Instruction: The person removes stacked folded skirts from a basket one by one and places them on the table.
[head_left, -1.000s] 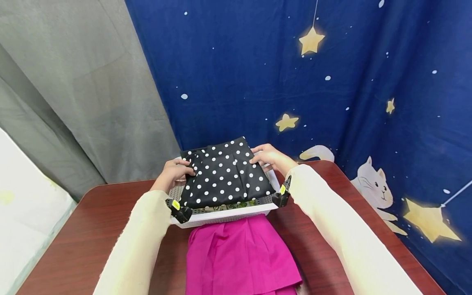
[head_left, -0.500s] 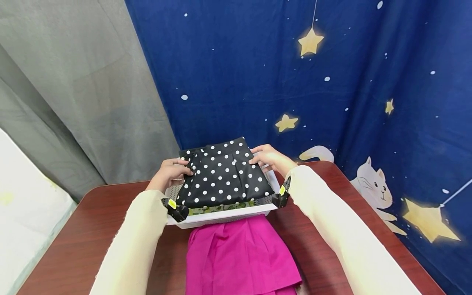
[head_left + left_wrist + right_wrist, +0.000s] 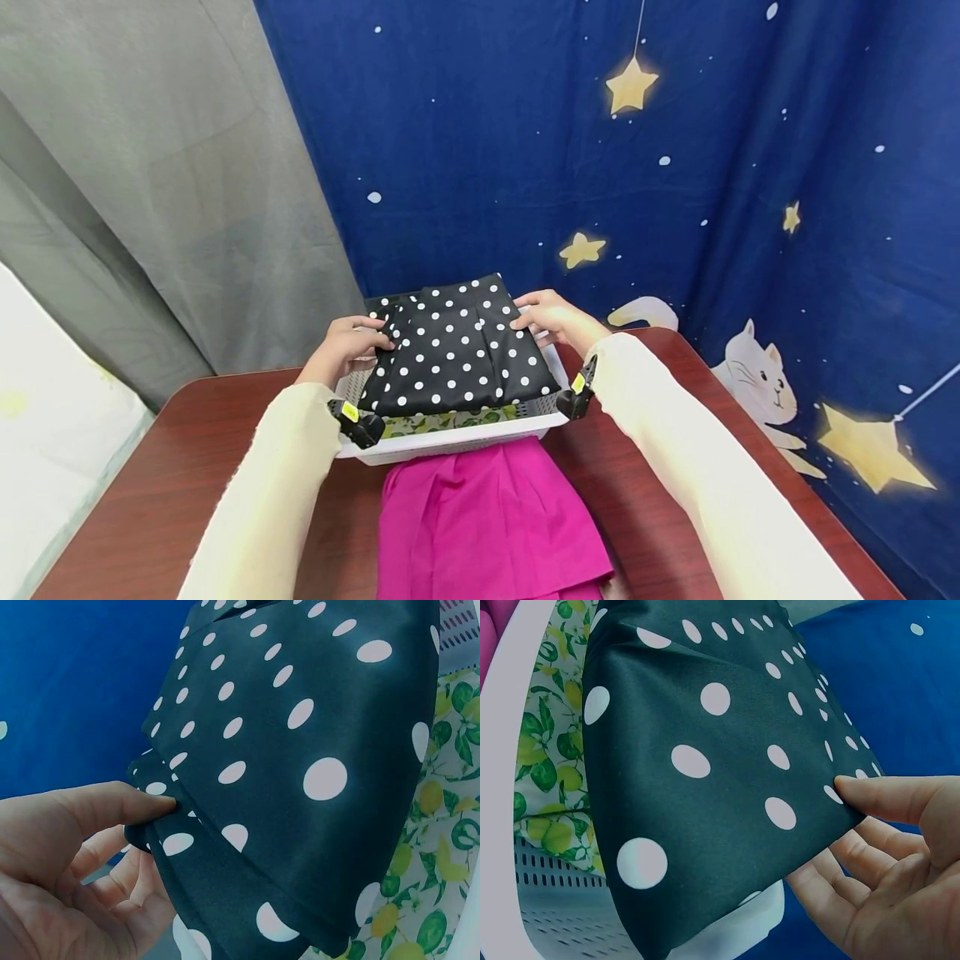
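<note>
Pinching a folded dotted cloth (image 3: 450,354) by opposite sides, with left hand (image 3: 348,345) and right hand (image 3: 557,321), thumbs above and fingers beneath in the wrist views. Closed on the fabric at either edge, with nothing else in either grip.

Apparently at the positioning step, getting the dotted cloth lined up over a white basket (image 3: 461,438). Likely calling next for an even, level lowering, a slight squaring of edges to the walls, then a release on both sides at once, without dragging a corner over the rim.

Spread broad and mostly flat between the two hands, directly over the basket's mouth. Covering most of that opening, but leaving bare a strip of lemon-print cloth (image 3: 442,422) along the near side. Impossible to tell whether resting on that lower layer or suspended above it.

Photographed at a red-brown table (image 3: 202,467), with a pink cloth (image 3: 487,517) running up to the basket's near side. Backed by a starry blue curtain (image 3: 480,142) and, to the left, a grey curtain (image 3: 225,183).
</note>
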{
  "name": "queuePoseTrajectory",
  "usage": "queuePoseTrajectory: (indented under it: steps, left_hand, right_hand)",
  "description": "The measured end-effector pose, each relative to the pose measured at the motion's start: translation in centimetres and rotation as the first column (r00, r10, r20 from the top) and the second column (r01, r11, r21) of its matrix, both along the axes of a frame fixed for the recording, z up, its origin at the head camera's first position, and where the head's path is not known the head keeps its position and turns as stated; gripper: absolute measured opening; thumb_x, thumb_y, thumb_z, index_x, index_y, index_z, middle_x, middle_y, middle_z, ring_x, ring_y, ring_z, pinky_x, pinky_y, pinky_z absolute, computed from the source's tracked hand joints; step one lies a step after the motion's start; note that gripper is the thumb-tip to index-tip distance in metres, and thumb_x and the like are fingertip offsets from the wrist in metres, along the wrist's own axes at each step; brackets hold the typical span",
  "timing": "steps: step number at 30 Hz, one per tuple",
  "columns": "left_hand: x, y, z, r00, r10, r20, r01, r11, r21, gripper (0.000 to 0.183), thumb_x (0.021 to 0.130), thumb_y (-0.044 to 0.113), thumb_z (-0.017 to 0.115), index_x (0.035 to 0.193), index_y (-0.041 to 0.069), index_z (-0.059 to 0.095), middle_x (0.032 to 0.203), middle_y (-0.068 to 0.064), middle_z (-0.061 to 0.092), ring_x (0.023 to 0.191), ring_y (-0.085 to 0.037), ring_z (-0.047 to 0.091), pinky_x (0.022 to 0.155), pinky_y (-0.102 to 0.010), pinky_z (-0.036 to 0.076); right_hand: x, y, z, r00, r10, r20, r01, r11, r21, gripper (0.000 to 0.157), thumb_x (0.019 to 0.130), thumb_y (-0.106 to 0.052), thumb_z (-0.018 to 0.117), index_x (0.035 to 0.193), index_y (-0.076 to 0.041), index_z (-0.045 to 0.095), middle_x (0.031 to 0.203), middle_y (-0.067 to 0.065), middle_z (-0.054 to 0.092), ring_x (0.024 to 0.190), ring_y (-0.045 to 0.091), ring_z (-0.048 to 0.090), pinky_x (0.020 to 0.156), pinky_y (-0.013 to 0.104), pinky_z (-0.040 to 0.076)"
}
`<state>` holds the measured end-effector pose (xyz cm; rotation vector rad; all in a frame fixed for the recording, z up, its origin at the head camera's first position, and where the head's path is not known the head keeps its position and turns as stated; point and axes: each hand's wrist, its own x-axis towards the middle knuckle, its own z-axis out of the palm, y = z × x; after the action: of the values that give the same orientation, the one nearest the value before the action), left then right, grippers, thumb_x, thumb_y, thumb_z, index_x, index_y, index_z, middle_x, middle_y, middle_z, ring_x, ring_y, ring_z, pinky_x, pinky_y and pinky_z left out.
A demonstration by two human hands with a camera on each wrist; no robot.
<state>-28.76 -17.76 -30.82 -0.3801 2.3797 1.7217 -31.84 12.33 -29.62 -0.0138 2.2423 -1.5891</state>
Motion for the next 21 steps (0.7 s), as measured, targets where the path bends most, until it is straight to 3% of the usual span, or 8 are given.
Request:
queuePoseTrajectory:
  steps: [12,21]
  left_hand:
    - [0.1,1.5,0.5,0.998,-0.012,-0.054,0.016,0.997,0.072,0.056,0.075,-0.002,0.065,0.128,0.004,0.048,0.1,-0.009,0.053,0.07,-0.013,0.057,0.057,-0.023,0.049]
    - [-0.1,3.2,0.4,0.997,-0.004,-0.072,0.012,0.994,0.104,0.056,0.074,-0.003,0.065,0.128,0.005,0.048,0.106,-0.012,0.05,0.071,-0.014,0.055,0.055,-0.022,0.048]
  right_hand:
    - [-0.2,2.0,0.2,1.0,-0.016,-0.018,0.016,0.999,-0.038,0.054,0.083,0.002,0.06,0.134,-0.006,0.043,0.108,0.017,0.057,0.074,0.02,0.062,0.071,0.039,0.053]
    - [0.0,3.7,0.2,0.999,-0.027,-0.036,0.026,0.999,-0.041,0.055,0.084,0.002,0.059,0.135,-0.006,0.042,0.094,0.01,0.06,0.069,0.016,0.061,0.068,0.037,0.053]
